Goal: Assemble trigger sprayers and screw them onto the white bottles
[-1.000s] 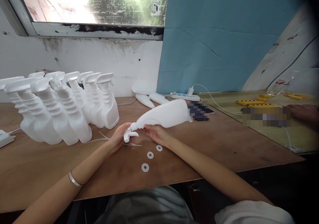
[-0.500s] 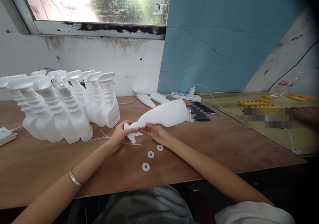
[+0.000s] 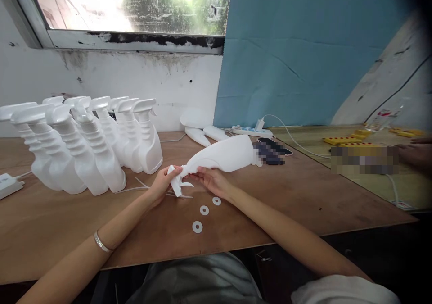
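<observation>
A white spray bottle (image 3: 224,153) lies tilted on its side above the table, its base toward the right. My left hand (image 3: 164,182) is closed on the white trigger sprayer (image 3: 176,187) at the bottle's neck end. The trigger points down and to the right. Around the bottle's neck, from below, my right hand (image 3: 212,180) is closed. Near my hands on the table lie three flat white rings, a far washer (image 3: 216,197), a middle washer (image 3: 201,211) and a near washer (image 3: 193,227). Thin white tubes (image 3: 135,188) lie partly behind my left hand.
Several white spray bottles (image 3: 111,169) with sprayers fitted stand upright at the left. Loose white bottles (image 3: 195,137) lie by the wall near a power strip (image 3: 251,131). A phone (image 3: 281,148) is behind the held bottle. At far right, another person's hand (image 3: 415,153) is near yellow pieces (image 3: 340,140).
The sprayer has turned slightly in my left hand, its nozzle end shifting left and its trigger lower. My right hand and the bottle have hardly moved.
</observation>
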`<state>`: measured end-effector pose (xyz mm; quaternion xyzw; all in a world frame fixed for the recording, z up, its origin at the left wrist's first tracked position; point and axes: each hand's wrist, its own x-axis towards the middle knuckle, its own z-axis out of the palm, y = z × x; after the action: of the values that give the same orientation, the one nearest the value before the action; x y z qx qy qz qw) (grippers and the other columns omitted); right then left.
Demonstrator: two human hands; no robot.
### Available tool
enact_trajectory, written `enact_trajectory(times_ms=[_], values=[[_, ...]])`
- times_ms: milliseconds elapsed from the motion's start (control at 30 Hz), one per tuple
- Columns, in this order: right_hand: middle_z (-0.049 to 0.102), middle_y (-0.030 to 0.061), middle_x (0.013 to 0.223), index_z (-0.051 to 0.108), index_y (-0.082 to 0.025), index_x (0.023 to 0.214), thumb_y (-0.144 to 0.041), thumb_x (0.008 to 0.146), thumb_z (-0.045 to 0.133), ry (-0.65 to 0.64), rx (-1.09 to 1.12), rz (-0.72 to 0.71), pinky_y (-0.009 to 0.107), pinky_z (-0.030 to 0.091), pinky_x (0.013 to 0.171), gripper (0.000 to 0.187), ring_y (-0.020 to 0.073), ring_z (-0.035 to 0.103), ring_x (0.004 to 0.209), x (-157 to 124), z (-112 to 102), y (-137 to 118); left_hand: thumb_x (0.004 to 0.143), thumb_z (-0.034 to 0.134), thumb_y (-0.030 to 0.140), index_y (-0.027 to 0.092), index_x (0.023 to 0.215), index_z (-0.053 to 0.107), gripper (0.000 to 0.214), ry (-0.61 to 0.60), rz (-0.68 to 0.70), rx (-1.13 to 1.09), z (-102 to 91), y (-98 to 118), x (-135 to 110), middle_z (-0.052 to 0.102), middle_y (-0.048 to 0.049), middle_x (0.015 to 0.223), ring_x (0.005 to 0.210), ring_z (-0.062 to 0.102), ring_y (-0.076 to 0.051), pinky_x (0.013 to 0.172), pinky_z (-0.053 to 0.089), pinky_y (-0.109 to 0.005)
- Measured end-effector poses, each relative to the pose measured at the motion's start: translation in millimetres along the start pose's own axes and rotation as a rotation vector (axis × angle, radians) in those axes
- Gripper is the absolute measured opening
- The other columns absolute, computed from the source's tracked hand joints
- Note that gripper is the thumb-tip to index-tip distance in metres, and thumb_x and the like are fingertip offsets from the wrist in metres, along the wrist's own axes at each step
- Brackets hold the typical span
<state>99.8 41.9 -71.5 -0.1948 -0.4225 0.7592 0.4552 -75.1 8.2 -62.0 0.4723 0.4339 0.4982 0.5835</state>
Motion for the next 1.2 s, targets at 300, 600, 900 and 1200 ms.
enact_trajectory(times_ms=[300,600,900,1200], values=[[0.068,0.0046,0.084,0.066,-0.012,0.077,-0.017,0.067,0.067,-0.019,-0.02,0.017,0.035,0.044,0.087,0.011,0.0162,0.06,0.084,-3.0,3.3,-1.4,0.065,0.062,0.049,0.015,0.085,0.052,0.041,-0.012,-0.043,0.003,0.0,0.1,0.0,0.061,-0.0016,0.066,0.058,0.057,-0.014,0.05,0.041,-0.022],[0.067,0.0028,0.077,0.066,-0.013,0.072,-0.015,0.065,0.068,-0.001,-0.015,0.027,0.037,0.045,0.084,0.007,0.0178,0.061,0.083,-3.7,5.0,2.2,0.047,0.077,0.028,0.018,0.074,0.047,0.042,-0.005,0.099,0.135,-2.2,0.2,-1.7,0.048,0.006,0.068,0.057,0.048,-0.007,0.051,0.04,-0.018],[0.067,0.0046,0.086,0.064,-0.014,0.081,-0.02,0.068,0.064,-0.025,-0.018,0.039,0.037,0.045,0.085,0.014,0.0186,0.06,0.086,-1.6,1.2,0.7,0.058,0.071,0.037,0.017,0.083,0.052,0.037,0.037,0.092,0.144,1.9,4.0,-5.2,0.055,0.0021,0.066,0.059,0.053,-0.011,0.05,0.041,-0.019],[0.066,0.0035,0.09,0.062,-0.016,0.082,-0.019,0.067,0.063,-0.052,-0.019,0.059,0.036,0.043,0.086,0.015,0.0192,0.059,0.09,-4.8,5.6,-1.1,0.068,0.057,0.051,0.014,0.079,0.053,0.039,-0.032,-0.033,0.059,0.8,-1.6,-1.6,0.061,-0.0039,0.062,0.049,0.053,-0.012,0.045,0.042,-0.021]])
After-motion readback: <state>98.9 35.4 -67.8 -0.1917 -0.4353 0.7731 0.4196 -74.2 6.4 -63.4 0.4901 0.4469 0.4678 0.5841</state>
